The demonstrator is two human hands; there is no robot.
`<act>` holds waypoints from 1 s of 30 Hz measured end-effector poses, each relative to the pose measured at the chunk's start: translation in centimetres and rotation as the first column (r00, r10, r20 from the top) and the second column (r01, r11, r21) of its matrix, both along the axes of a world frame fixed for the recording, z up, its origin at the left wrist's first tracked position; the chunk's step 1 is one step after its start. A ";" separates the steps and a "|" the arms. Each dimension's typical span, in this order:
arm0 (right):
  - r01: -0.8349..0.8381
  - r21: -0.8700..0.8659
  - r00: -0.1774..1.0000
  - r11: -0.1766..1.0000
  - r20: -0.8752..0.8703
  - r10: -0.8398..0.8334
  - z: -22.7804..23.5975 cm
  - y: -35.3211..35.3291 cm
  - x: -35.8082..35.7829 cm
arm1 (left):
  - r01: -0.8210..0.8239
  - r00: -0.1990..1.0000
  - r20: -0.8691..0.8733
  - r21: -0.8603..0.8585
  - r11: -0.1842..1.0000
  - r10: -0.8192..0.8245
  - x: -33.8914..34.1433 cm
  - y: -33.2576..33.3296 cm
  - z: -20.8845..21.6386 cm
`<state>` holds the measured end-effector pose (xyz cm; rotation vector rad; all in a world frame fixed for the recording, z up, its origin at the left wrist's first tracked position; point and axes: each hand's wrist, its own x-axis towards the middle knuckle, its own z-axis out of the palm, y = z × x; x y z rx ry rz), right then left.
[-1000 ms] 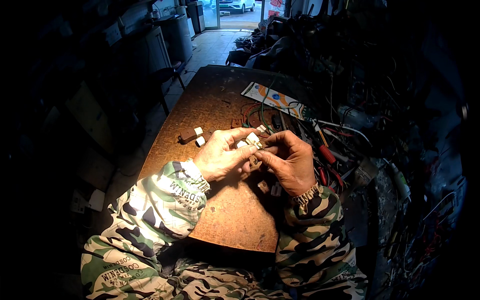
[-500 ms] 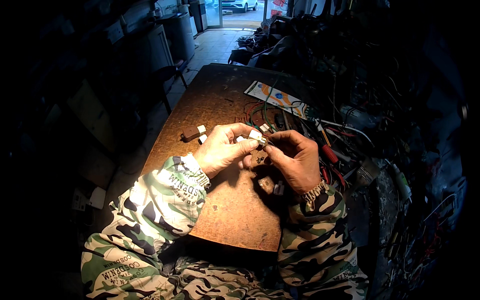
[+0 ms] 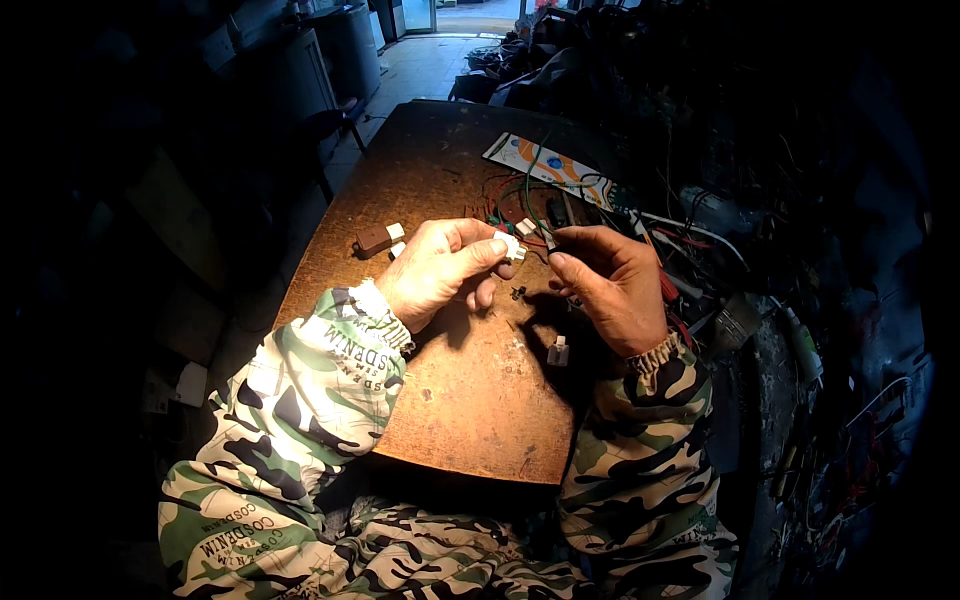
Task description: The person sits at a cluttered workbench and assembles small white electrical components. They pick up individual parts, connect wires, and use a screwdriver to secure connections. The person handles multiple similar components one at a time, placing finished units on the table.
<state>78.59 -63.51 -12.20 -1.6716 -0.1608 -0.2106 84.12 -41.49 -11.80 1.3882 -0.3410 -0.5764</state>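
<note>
My left hand (image 3: 440, 272) pinches a small white plastic connector (image 3: 509, 246) between thumb and index finger, above the wooden table. Just to its right is my right hand (image 3: 617, 292), thumb and index finger drawn close together. Whatever lies between those fingertips is too small to make out. A short gap separates the right fingertips from the connector. Beneath the hands lie some tiny dark pieces (image 3: 518, 293). A pale grey connector (image 3: 558, 350) rests nearer me, in the shadow of my right hand. Beyond the left hand sits a brown block (image 3: 376, 239) with white connectors beside it.
Red and green wires (image 3: 533, 190) tangle past my hands, near another white connector (image 3: 526, 227). A printed white-and-orange strip (image 3: 550, 166) lies farther back. Tools and cables crowd the table's right side, including a brush (image 3: 738, 316). A dark chair (image 3: 325, 125) stands left of the table.
My right hand has moved right, away from the connector, opening a gap. The connector has turned in my left fingers. The whole view has tilted down slightly.
</note>
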 end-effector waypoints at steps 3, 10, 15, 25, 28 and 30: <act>-0.073 -0.387 0.997 0.919 -0.036 0.065 0.7 -3.2 -0.5 | -0.030 0.999 -0.019 0.017 0.999 0.031 0.1 0.8 0.0; -0.382 -0.688 0.919 0.617 -0.354 0.174 1.7 -2.8 -2.0 | 0.015 1.000 -0.017 0.062 0.998 -0.014 0.3 0.4 0.0; -0.399 -0.739 0.917 0.543 -0.315 0.246 0.5 -1.4 -1.8 | 0.094 0.995 0.023 0.170 0.981 -0.100 0.2 1.3 0.5; -0.134 -0.632 0.990 0.763 -0.044 0.137 -0.8 -0.3 -1.6 | 0.221 0.849 0.272 0.596 0.772 -0.453 -3.5 4.6 -1.1; -0.121 -0.663 0.988 0.739 -0.009 0.154 -1.6 -0.4 -1.5 | 0.144 0.829 0.341 0.635 0.759 -0.442 -3.9 4.5 -1.4; -0.120 -0.703 0.987 0.701 -0.011 0.158 -1.8 -0.1 -1.5 | 0.101 0.838 0.316 0.711 0.696 -0.445 -4.3 4.3 -0.8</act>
